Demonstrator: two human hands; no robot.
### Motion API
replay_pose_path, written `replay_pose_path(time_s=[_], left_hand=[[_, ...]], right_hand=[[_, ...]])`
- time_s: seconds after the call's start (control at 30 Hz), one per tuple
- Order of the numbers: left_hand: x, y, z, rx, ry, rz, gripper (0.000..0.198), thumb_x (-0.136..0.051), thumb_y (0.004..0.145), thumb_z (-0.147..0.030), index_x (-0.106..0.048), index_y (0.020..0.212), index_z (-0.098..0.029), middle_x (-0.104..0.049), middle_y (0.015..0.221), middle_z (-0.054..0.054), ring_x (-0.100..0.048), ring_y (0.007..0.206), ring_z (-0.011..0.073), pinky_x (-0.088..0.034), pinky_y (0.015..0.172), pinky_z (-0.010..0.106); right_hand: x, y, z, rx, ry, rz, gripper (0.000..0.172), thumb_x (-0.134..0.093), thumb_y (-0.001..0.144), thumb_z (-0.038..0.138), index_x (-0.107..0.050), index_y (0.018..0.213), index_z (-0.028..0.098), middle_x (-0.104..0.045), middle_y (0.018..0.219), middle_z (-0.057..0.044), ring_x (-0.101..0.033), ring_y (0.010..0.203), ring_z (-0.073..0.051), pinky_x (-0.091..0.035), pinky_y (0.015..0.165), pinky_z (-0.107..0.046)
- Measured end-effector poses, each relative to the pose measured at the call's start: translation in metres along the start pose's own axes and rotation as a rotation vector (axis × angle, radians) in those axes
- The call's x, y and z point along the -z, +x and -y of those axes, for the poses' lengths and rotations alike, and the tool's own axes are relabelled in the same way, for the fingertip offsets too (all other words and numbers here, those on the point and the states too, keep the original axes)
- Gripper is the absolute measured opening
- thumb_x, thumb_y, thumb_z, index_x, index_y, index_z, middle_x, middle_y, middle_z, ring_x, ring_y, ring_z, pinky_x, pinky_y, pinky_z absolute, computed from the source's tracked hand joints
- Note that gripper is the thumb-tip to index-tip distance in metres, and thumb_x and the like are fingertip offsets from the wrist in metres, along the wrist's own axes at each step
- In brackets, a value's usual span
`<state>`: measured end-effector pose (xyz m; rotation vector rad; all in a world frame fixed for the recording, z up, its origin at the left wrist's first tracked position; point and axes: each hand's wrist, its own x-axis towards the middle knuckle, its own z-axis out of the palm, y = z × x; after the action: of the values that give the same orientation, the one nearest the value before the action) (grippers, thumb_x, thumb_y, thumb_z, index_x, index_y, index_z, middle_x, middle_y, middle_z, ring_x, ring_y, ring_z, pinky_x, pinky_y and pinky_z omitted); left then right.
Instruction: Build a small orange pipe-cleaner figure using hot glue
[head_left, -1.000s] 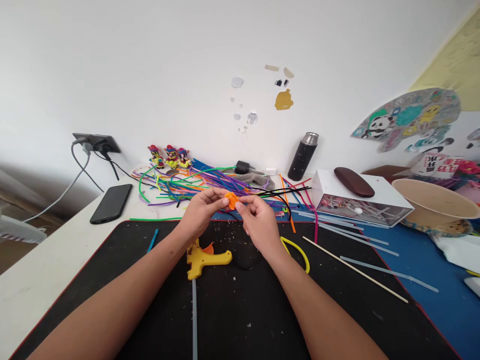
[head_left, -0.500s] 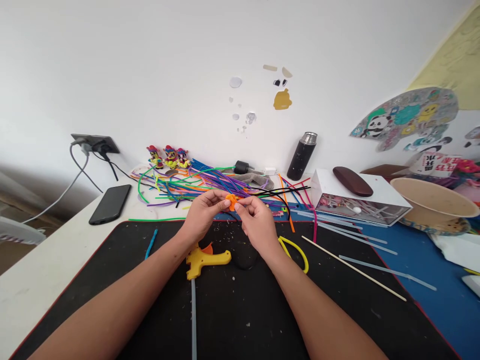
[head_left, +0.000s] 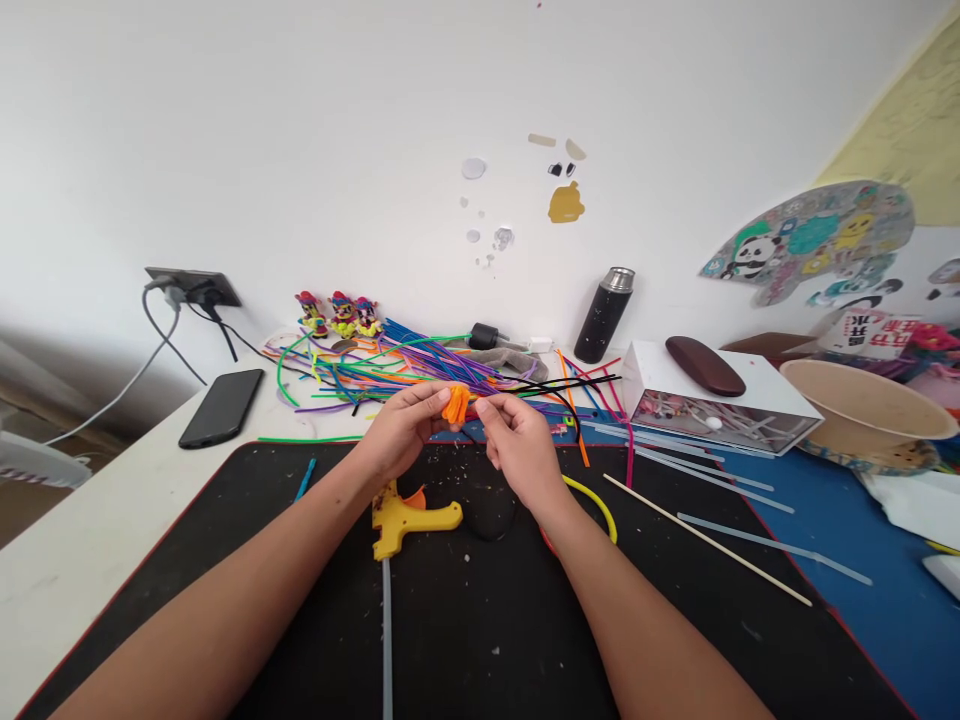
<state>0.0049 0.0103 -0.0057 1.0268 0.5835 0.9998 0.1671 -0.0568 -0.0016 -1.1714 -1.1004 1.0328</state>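
Between thumb and fingers, my left hand grips a small wound bundle of orange pipe cleaner above the far part of the black mat. My right hand is closed in a pinch at the bundle's right side, on what looks like its loose end. The fingertips partly hide that end. Below the hands lies a yellow hot glue gun with an orange trigger and a long glue stick in its back. A blue twisted piece rests left of my left forearm, and a bent yellow pipe cleaner by my right forearm.
Many coloured pipe cleaners lie along the wall near three small figures. A black thermos, a white box, clear glue sticks and a wooden stick are at right. A phone lies left.
My right hand has shifted slightly right, away from the left. More of the orange bundle now shows between them, turned so its wound strands face the camera.
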Motion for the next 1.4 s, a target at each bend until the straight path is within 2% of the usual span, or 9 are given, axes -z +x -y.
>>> replay_pose_path(time_s=[0.13, 0.27, 0.47, 0.63, 0.83, 1.0, 1.13, 1.4], left_hand=[[0.001, -0.001, 0.0, 0.062, -0.057, 0.016, 0.026, -0.088, 0.077, -0.031, -0.081, 0.097, -0.015, -0.077, 0.091, 0.008, -0.069, 0.069, 0.0151, -0.06, 0.066, 0.027], [0.0, -0.002, -0.001, 0.134, -0.091, 0.056, 0.029, -0.086, 0.08, -0.028, -0.077, 0.105, -0.016, -0.077, 0.093, 0.008, -0.072, 0.066, 0.0152, -0.062, 0.064, 0.026], [0.0, -0.004, 0.001, 0.216, -0.096, 0.148, 0.029, -0.086, 0.081, -0.029, -0.072, 0.102, -0.016, -0.074, 0.083, 0.006, -0.072, 0.061, 0.0146, -0.061, 0.061, 0.024], [0.0, -0.004, 0.002, 0.246, -0.1, 0.138, 0.031, -0.088, 0.081, -0.034, -0.07, 0.099, -0.016, -0.074, 0.083, 0.005, -0.073, 0.063, 0.0158, -0.061, 0.062, 0.025], [0.002, -0.005, 0.0, 0.175, -0.047, 0.204, 0.046, -0.078, 0.087, -0.057, -0.07, 0.106, -0.017, -0.076, 0.087, 0.01, -0.076, 0.076, 0.02, -0.061, 0.072, 0.03], [0.0, -0.008, -0.008, 0.055, 0.168, 0.253, 0.045, -0.084, 0.085, -0.047, -0.065, 0.114, -0.019, -0.075, 0.087, 0.006, -0.075, 0.077, 0.0194, -0.06, 0.074, 0.031], [-0.001, -0.007, -0.009, -0.028, 0.324, 0.227, 0.036, -0.081, 0.088, -0.044, -0.065, 0.109, -0.018, -0.074, 0.085, 0.003, -0.073, 0.075, 0.017, -0.059, 0.074, 0.03], [0.0, -0.006, -0.008, -0.073, 0.282, 0.16, 0.034, -0.083, 0.086, -0.043, -0.065, 0.1, -0.018, -0.074, 0.08, 0.001, -0.071, 0.068, 0.0154, -0.059, 0.07, 0.028]], right_hand=[[0.002, 0.002, 0.002, 0.01, 0.035, -0.018, 0.045, -0.07, 0.087, 0.064, -0.067, 0.095, 0.019, -0.048, 0.051, 0.009, -0.041, 0.037, -0.009, -0.028, 0.037, -0.023], [0.002, 0.002, 0.002, 0.012, 0.099, 0.047, 0.046, -0.07, 0.088, 0.063, -0.068, 0.101, 0.019, -0.051, 0.056, 0.008, -0.044, 0.038, -0.008, -0.03, 0.038, -0.022], [-0.001, 0.0, 0.0, 0.006, 0.097, 0.145, 0.045, -0.072, 0.088, 0.06, -0.07, 0.106, 0.019, -0.054, 0.055, 0.008, -0.043, 0.037, -0.008, -0.029, 0.038, -0.022], [-0.001, 0.002, -0.005, -0.018, 0.12, 0.11, 0.043, -0.076, 0.084, 0.058, -0.066, 0.096, 0.018, -0.063, 0.061, 0.004, -0.044, 0.037, -0.008, -0.03, 0.037, -0.022], [0.001, 0.005, -0.005, -0.028, 0.138, 0.021, 0.042, -0.078, 0.082, 0.056, -0.064, 0.093, 0.018, -0.068, 0.068, 0.002, -0.045, 0.038, -0.006, -0.028, 0.037, -0.021], [0.002, 0.005, -0.004, -0.022, 0.118, -0.02, 0.041, -0.078, 0.083, 0.056, -0.064, 0.09, 0.019, -0.057, 0.057, 0.007, -0.042, 0.037, -0.007, -0.027, 0.037, -0.021], [0.002, 0.005, -0.007, -0.026, 0.123, -0.018, 0.041, -0.078, 0.083, 0.057, -0.064, 0.091, 0.019, -0.053, 0.053, 0.009, -0.042, 0.036, -0.007, -0.027, 0.037, -0.02], [0.002, 0.005, -0.002, -0.05, 0.222, -0.002, 0.047, -0.071, 0.086, 0.065, -0.066, 0.093, 0.019, -0.049, 0.055, 0.009, -0.041, 0.036, -0.006, -0.028, 0.037, -0.02]])
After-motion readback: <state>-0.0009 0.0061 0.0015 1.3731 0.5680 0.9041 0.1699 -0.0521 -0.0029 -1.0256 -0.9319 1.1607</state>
